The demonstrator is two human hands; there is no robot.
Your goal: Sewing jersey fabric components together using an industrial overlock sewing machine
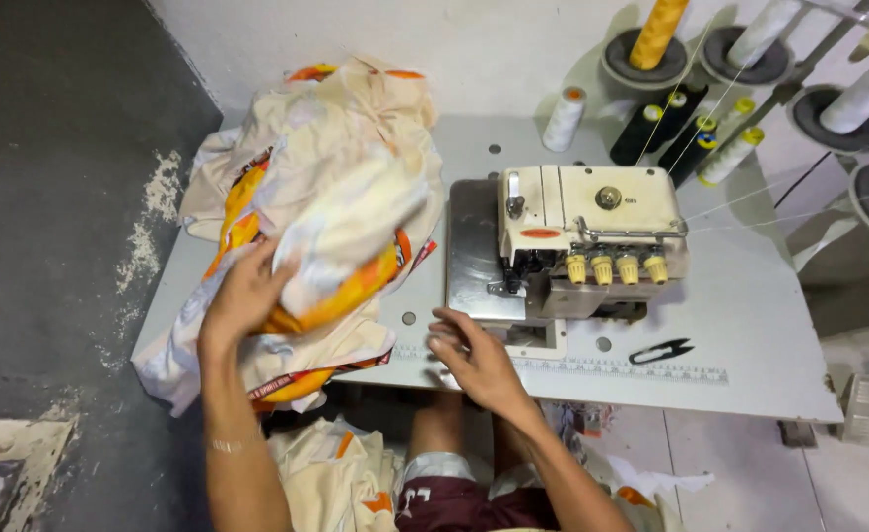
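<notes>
Two hands: left hand (247, 293) on crumpled fabric pile (326, 197), right hand (474, 360) flat.

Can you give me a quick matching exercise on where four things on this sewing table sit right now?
Things:
1. thread snips
2. fabric pile
3. left hand
4. right hand

Places:
A. at the table's front edge, before the overlock machine
B. pressed on the fabric pile
C. right of the machine's base, by the printed ruler
D. heaped on the table's left end

Pairs: 1-C, 2-D, 3-B, 4-A
</notes>
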